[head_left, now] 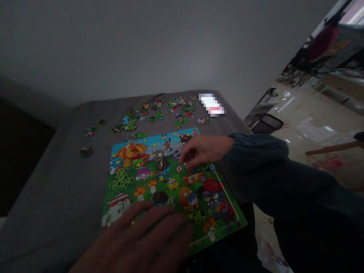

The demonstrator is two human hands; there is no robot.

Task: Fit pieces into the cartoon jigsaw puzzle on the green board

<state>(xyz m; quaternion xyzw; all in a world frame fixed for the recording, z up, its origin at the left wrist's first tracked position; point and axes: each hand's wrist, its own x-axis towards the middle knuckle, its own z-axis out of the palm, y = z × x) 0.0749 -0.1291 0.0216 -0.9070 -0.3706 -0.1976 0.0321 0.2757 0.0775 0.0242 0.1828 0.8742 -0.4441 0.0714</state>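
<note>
Resting flat on the near edge of the puzzle (170, 178), the left hand (142, 242) has its fingers stretched out and slightly spread, palm down, covering the lower left part of the picture. A ring shows on one of its fingers. The right hand (203, 151) reaches in from the right, in a dark sleeve (256, 155), and hovers over the upper right part of the puzzle. Its fingertips (186, 161) curl down and bunch together close to the board's surface; whether they pinch a piece cannot be told, since the light is dim and the tips blur into the print.

The puzzle is a bright cartoon board with a green ground, an orange pumpkin shape at upper left and a figure with a red cap near the lower right. It lies on a grey table (57, 182), tilted so its right corner points toward the person.

Beyond the board, toward the far edge of the table, loose pieces (162, 112) lie scattered in a wide band. A few stray pieces (88, 142) sit apart on the left. A blurred white patch (212, 105) lies at the far right corner. A black bin (269, 123) stands on the glossy floor past the table, and a plain wall (142, 45) rises behind.
</note>
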